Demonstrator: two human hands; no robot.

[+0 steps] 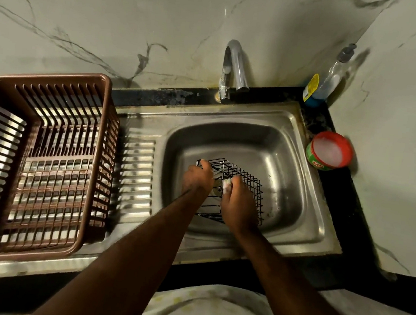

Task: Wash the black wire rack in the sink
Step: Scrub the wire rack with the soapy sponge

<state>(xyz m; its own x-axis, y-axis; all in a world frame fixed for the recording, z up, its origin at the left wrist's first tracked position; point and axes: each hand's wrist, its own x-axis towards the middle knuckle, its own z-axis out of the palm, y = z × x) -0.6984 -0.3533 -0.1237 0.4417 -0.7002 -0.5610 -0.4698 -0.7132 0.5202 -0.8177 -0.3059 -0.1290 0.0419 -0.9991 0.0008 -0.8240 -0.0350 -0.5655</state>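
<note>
Head view: scrub step in hand, rinse not started. Black wire rack sits low in the sink basin, roughly centre. My left hand grips its far-left corner, fingers curled over the rim, steadying it. My right hand pinches a small sudsy pad at the fingertips, pressed onto the wires near the middle. I see no stream from the tap. Soap tub is on the table to the right, brown draining basket to the left. Next, as I judge it: run the pad over the right-side wires, turn the rack with the left hand for the underside, then open the tap.
</note>
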